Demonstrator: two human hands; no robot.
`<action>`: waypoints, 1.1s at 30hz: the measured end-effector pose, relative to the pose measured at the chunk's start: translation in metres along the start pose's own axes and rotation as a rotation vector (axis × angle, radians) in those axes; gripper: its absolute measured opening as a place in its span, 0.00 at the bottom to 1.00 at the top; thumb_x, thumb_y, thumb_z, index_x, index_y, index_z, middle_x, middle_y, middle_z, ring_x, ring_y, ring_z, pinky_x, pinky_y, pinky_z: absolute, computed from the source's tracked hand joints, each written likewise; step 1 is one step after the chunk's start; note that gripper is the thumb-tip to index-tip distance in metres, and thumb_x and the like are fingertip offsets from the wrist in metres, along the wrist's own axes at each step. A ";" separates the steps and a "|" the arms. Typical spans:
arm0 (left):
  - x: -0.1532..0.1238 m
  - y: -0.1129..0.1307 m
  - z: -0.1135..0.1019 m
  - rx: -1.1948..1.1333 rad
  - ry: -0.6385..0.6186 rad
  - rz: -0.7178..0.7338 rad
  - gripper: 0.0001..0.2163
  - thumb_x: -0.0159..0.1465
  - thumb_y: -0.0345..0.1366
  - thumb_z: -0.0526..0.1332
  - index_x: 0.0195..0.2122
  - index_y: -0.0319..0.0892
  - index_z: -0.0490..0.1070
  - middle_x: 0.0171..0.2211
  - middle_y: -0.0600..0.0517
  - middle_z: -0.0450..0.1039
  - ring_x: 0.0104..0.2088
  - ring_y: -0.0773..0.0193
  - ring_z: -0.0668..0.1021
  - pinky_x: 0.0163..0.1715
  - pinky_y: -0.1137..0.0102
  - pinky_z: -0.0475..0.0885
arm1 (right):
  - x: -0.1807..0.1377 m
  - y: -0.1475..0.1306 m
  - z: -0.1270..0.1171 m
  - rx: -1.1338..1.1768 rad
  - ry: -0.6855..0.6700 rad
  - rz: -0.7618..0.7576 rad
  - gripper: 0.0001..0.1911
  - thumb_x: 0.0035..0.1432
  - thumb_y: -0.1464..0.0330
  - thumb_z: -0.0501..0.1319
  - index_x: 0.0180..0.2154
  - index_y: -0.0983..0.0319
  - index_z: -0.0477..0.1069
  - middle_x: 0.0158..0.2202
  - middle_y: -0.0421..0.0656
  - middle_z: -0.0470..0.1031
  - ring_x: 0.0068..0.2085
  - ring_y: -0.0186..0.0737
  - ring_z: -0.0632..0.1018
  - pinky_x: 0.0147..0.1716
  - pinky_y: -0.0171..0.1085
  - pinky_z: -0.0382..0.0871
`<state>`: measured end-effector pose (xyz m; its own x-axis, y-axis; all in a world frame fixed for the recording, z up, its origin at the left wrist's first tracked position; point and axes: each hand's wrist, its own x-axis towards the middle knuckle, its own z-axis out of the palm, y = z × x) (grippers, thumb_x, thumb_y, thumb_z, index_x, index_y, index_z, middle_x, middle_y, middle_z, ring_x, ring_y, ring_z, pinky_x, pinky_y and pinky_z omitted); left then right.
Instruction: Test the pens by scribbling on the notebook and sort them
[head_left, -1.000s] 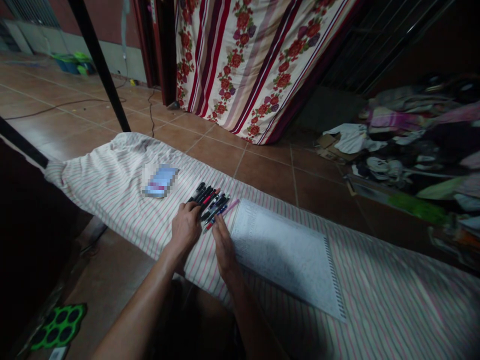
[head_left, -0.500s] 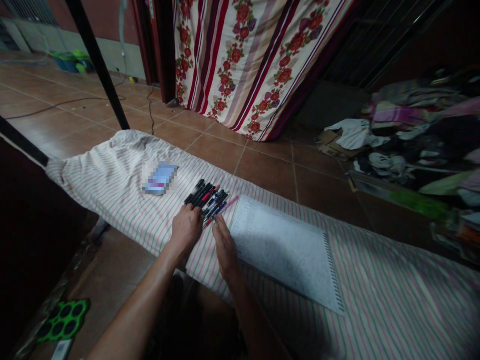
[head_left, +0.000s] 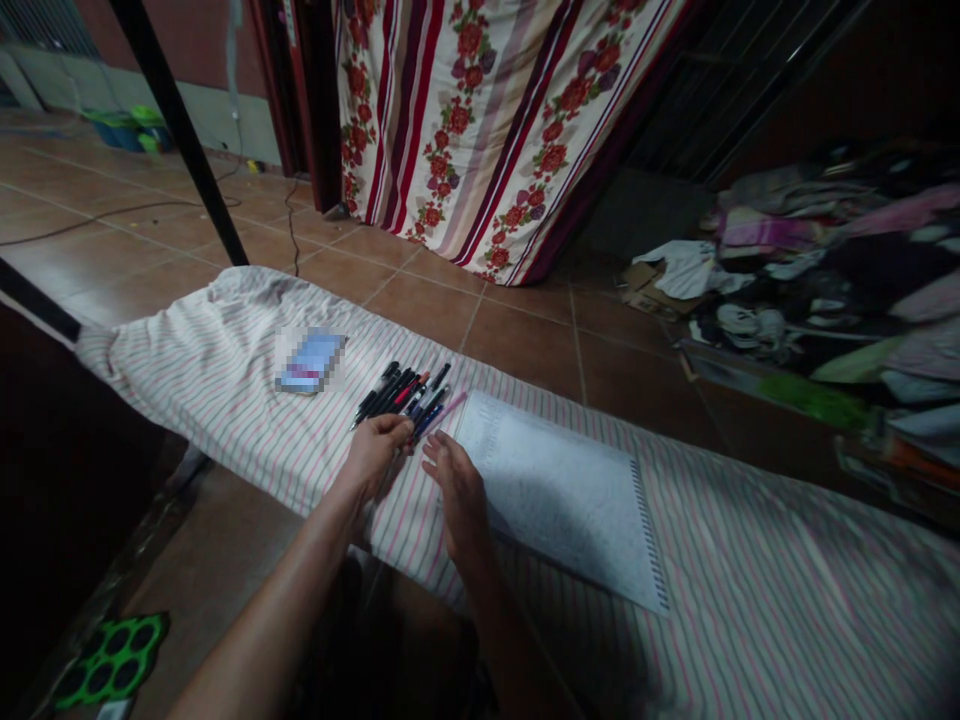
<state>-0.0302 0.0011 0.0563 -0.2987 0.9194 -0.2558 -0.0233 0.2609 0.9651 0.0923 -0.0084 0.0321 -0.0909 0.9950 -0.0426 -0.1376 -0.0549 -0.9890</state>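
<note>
Several pens (head_left: pixel 400 388), mostly black with some red and blue ones, lie side by side in a loose row on the striped cloth (head_left: pixel 247 440). My left hand (head_left: pixel 375 450) is at their near ends, thumb and fingers pinched together on a pen; the hand partly hides the pen ends. Just to the right, my right hand (head_left: pixel 459 485) is held with its fingers apart and nothing in them, close to the blue and pink pens. Beside that hand lies a spiral notebook (head_left: pixel 559 490) with a page covered in faint writing.
A blurred-out phone (head_left: pixel 311 362) lies left of the pens. A floral curtain (head_left: pixel 465 140) hangs beyond the cloth-covered surface. Clothes (head_left: pixel 795 240) are piled on the right. Dark metal bars (head_left: pixel 180 130) rise at left, and a green object with round holes (head_left: pixel 112 660) is at lower left.
My left hand has turned and drawn back slightly at the pens' near ends. My right hand's fingers have spread apart. Some pens have shifted, one poking out farther at the top.
</note>
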 end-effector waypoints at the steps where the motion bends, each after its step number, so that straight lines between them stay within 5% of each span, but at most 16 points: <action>1: -0.002 0.001 0.004 -0.187 -0.056 -0.047 0.05 0.55 0.34 0.59 0.28 0.37 0.71 0.23 0.51 0.71 0.22 0.70 0.72 0.20 0.76 0.61 | 0.000 -0.004 -0.001 0.003 0.008 0.010 0.22 0.55 0.56 0.55 0.46 0.62 0.69 0.46 0.49 0.73 0.45 0.45 0.75 0.43 0.44 0.70; 4: -0.011 0.005 0.017 -0.645 -0.172 -0.181 0.06 0.52 0.28 0.63 0.32 0.36 0.70 0.26 0.50 0.73 0.23 0.71 0.74 0.19 0.79 0.63 | -0.001 -0.015 -0.007 -0.001 0.040 0.008 0.21 0.54 0.56 0.55 0.44 0.63 0.70 0.45 0.48 0.74 0.43 0.44 0.76 0.41 0.43 0.71; 9: -0.022 0.011 0.029 -0.851 -0.248 -0.287 0.06 0.53 0.25 0.63 0.32 0.36 0.69 0.27 0.49 0.75 0.28 0.68 0.77 0.28 0.76 0.72 | -0.004 -0.024 -0.018 -0.052 0.074 -0.034 0.19 0.53 0.57 0.56 0.43 0.62 0.70 0.41 0.46 0.76 0.42 0.43 0.76 0.39 0.42 0.72; 13: -0.026 0.015 0.038 -0.890 -0.278 -0.249 0.03 0.53 0.26 0.63 0.28 0.36 0.69 0.28 0.50 0.74 0.29 0.69 0.77 0.32 0.76 0.72 | -0.008 -0.029 -0.028 -0.141 0.041 -0.129 0.18 0.53 0.59 0.57 0.43 0.62 0.69 0.44 0.47 0.74 0.45 0.43 0.74 0.45 0.43 0.68; 20: -0.037 0.008 0.055 -0.790 -0.350 -0.178 0.07 0.51 0.30 0.65 0.31 0.39 0.69 0.29 0.55 0.71 0.30 0.73 0.74 0.29 0.79 0.68 | -0.012 -0.030 -0.042 -0.202 0.109 -0.144 0.22 0.48 0.61 0.61 0.45 0.63 0.67 0.47 0.50 0.71 0.44 0.44 0.75 0.36 0.38 0.71; 33: -0.059 0.023 0.057 -0.721 -0.327 -0.223 0.12 0.49 0.33 0.68 0.35 0.40 0.72 0.26 0.56 0.70 0.26 0.75 0.73 0.23 0.82 0.65 | -0.019 -0.048 -0.056 -0.030 0.143 -0.080 0.12 0.49 0.63 0.60 0.37 0.61 0.70 0.28 0.40 0.76 0.31 0.38 0.76 0.32 0.37 0.68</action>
<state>0.0418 -0.0301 0.0908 0.0761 0.9366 -0.3419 -0.6894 0.2972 0.6606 0.1559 -0.0203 0.0722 0.0606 0.9980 0.0192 -0.1089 0.0258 -0.9937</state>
